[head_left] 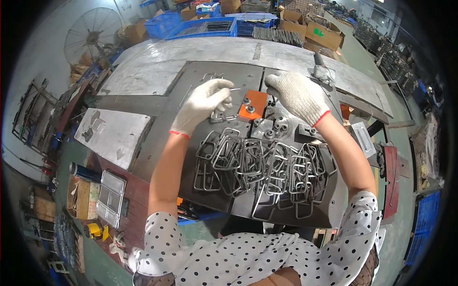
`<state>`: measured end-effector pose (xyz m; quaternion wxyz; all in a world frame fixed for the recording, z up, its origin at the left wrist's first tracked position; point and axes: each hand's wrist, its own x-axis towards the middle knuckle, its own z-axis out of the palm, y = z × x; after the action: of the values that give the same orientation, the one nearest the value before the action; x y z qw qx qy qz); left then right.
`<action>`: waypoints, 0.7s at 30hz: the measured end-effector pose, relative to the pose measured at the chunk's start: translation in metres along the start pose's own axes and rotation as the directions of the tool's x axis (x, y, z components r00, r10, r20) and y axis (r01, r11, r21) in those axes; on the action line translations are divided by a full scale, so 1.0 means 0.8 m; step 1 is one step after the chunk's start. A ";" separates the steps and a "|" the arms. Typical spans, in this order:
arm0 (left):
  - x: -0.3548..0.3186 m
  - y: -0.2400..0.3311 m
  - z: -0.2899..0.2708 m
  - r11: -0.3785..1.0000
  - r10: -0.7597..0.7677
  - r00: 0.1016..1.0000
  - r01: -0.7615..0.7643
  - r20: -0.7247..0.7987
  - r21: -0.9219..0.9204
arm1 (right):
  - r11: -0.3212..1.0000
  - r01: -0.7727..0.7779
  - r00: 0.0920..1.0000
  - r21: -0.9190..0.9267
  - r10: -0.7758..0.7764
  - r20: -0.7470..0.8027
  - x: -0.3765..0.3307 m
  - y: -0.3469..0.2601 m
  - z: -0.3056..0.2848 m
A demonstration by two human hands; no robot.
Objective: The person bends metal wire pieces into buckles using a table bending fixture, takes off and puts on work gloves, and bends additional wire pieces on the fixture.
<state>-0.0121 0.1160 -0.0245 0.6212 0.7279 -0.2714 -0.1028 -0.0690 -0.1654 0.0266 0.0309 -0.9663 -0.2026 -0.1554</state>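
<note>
From where I stand, the person's left hand (205, 102), in a white knit glove, is just above the frame's centre, fingers curled around a thin metal rod (235, 89) whose end pokes out. The right hand (300, 97), gloved too, bends over the fixture's upper right side; its fingertips are hidden, so I can't tell whether it grips anything. Between them sits an orange block (253, 105) with bolts. Nearer the person, a tangled pile of bent wire frames (253, 164) covers the dark surface (167, 112) around the lower centre of the frame.
</note>
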 end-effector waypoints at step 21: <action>-0.006 -0.039 0.029 0.997 -0.071 0.997 0.071 -0.022 -0.030 | 0.905 -0.060 0.998 0.422 0.040 0.055 0.003 0.064 0.101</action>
<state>-0.0194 0.1014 -0.0605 0.6308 0.7292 -0.2366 -0.1203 -0.0230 -0.2019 -0.0492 0.2389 -0.9448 -0.2072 -0.0852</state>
